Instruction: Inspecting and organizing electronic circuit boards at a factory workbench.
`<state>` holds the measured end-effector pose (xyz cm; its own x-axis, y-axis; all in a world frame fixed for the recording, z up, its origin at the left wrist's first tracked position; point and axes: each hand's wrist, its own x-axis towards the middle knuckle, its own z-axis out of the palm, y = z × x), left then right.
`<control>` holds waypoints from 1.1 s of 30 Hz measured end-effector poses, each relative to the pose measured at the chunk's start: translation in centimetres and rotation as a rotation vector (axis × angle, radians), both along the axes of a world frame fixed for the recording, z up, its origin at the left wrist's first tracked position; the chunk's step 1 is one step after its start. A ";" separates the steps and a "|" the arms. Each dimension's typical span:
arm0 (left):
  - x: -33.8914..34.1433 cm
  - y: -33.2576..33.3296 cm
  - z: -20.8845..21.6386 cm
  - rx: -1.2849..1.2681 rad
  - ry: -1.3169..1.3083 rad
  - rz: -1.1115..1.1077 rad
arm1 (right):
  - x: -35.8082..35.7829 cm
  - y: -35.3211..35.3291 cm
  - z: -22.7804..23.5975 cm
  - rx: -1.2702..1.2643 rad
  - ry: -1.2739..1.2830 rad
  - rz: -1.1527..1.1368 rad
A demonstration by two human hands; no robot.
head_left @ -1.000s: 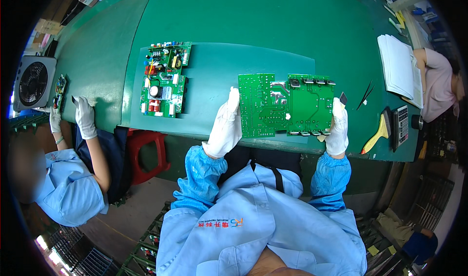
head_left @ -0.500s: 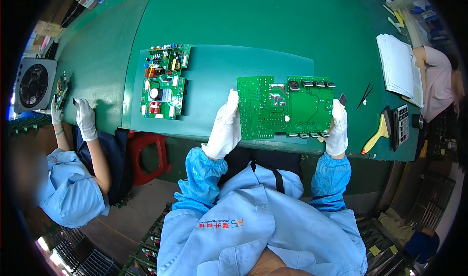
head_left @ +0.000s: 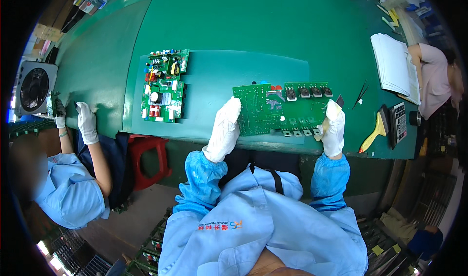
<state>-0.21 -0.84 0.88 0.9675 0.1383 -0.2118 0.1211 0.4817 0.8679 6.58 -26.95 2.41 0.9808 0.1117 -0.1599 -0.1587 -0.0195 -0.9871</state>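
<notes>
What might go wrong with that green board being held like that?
The circuit board is gripped only at its two ends by the left hand and right hand, both gloved, near the table edge; a slip could likely drop it. The small black parts along its far edge might get knocked.

Electronics assembly bench (head_left: 292, 32), circuit boards (head_left: 163, 86)

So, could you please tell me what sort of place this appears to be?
Most likely an electronics assembly workshop: the left hand and right hand, in white gloves, hold a green circuit board over a green bench mat, with another populated board nearby.
</notes>
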 end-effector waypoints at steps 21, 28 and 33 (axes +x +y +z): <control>2.9 -0.1 1.5 0.234 -0.255 0.107 | -4.2 2.3 2.9 -0.847 -0.796 0.450; 3.1 0.0 1.4 0.337 -0.258 0.071 | -5.7 4.1 1.6 -1.211 -0.736 0.486; 2.8 0.4 1.6 0.383 -0.230 0.077 | -5.1 4.2 2.1 -0.994 -0.677 0.380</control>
